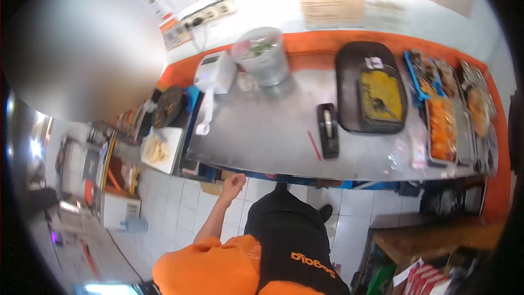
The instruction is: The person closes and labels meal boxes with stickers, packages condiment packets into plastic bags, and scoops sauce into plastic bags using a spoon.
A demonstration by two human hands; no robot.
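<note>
Nearest the camera: orange shirt (pixel 210 267) and black apron (pixel 286 229) with orange lettering. Left hand (pixel 233 184) reaches out over the floor (pixel 164 196), just beside the near edge of the bench (pixel 273 125). Its fingers look drawn in; blur hides whether they press together or stand apart, and contact with the edge cannot be judged. Right hand out of frame, state undetermined.

Bench stands directly ahead of the body, running across the frame. Surroundings, left to right: 1 white tray (pixel 176 141) of pale food beside the bench's left end; 1 scoop (pixel 204 117) lying near 1 white scale (pixel 219 76); 1 clear tub (pixel 268 68) at the back, with 1 small jar (pixel 246 81) just beside it. Middle: 1 red stick (pixel 314 146), near 1 black dispenser (pixel 329 147).

Right part: 1 large black tray (pixel 349 68) bearing 1 container of yellow food (pixel 382 87), a spoon (pixel 385 108) resting in it. Further right, 1 blue tray (pixel 412 76) and 1 tray of orange food (pixel 442 125); clear plastic (pixel 417 145) lies just beside the latter. Items at the far right crowd together; count uncertain.

In the way: 1 blurred patch (pixel 84 52) covering the upper left.

On the wall: 1 brown sheet (pixel 332 10); 1 power strip (pixel 210 13).
</note>
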